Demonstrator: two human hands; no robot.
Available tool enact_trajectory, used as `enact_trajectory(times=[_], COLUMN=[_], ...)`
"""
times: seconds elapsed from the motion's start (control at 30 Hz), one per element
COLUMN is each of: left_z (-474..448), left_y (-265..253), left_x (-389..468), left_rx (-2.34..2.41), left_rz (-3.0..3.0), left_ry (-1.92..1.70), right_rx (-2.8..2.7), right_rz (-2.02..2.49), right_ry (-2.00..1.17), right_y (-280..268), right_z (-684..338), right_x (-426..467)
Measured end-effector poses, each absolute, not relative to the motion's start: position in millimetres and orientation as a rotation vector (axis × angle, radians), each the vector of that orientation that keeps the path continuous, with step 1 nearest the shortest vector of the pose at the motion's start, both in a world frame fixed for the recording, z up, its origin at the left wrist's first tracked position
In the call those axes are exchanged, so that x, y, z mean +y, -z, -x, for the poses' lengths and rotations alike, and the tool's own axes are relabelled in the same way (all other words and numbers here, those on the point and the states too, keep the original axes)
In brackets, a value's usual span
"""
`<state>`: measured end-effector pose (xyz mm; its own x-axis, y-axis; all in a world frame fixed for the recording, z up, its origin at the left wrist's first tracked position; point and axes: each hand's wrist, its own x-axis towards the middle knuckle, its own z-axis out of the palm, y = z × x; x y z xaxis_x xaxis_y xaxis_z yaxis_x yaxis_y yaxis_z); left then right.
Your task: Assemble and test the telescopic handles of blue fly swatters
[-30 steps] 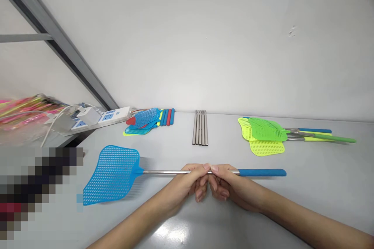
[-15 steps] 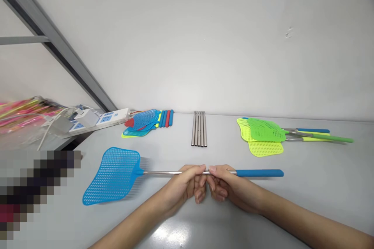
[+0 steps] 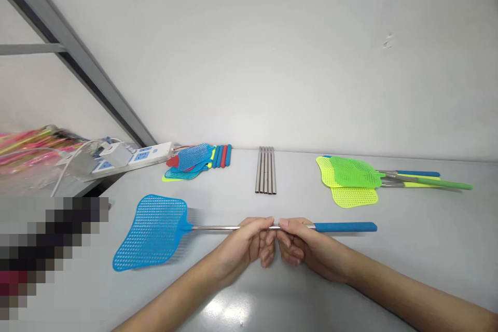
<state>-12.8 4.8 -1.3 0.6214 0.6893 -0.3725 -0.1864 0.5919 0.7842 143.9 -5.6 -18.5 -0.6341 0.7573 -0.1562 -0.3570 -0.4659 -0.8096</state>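
Note:
A blue fly swatter (image 3: 151,233) lies crosswise in front of me, its perforated head to the left and its blue grip to the right. My left hand (image 3: 251,241) pinches the metal rod between thumb and fingers near the middle. Close beside it, my right hand (image 3: 299,241) is closed on the same rod, just left of the blue grip. Only a short bit of rod shows between the two thumbs. Behind my hands, several metal rods (image 3: 265,171) lie side by side.
At the back left are loose swatter heads (image 3: 194,158) and several coloured grips (image 3: 222,156). Swatters with rods and grips (image 3: 354,174) are stacked at the right. A power strip (image 3: 151,153) with plugs sits by bagged items (image 3: 31,150) at far left. A wall stands behind the table.
Both hands keep their hold on the rod, close together. The swatter's right end has tipped up very slightly; the whole view has shifted a little.

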Motion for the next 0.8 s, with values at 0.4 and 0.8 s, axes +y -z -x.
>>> enact_trajectory(times=[0.4,0.8], left_z=[13.4,13.1], left_y=[1.3,-0.6], left_x=[5.3,4.8], left_rx=[0.734,0.739], left_rz=[-0.769,-0.776], left_ry=[-0.551,-0.56], right_rx=[-0.97,-0.97], right_rz=[0.682,0.695], right_ry=[-2.155,-2.143], right_y=[17.3,18.2], right_z=[-144.2,-144.5], right_x=[-5.8,-5.6])
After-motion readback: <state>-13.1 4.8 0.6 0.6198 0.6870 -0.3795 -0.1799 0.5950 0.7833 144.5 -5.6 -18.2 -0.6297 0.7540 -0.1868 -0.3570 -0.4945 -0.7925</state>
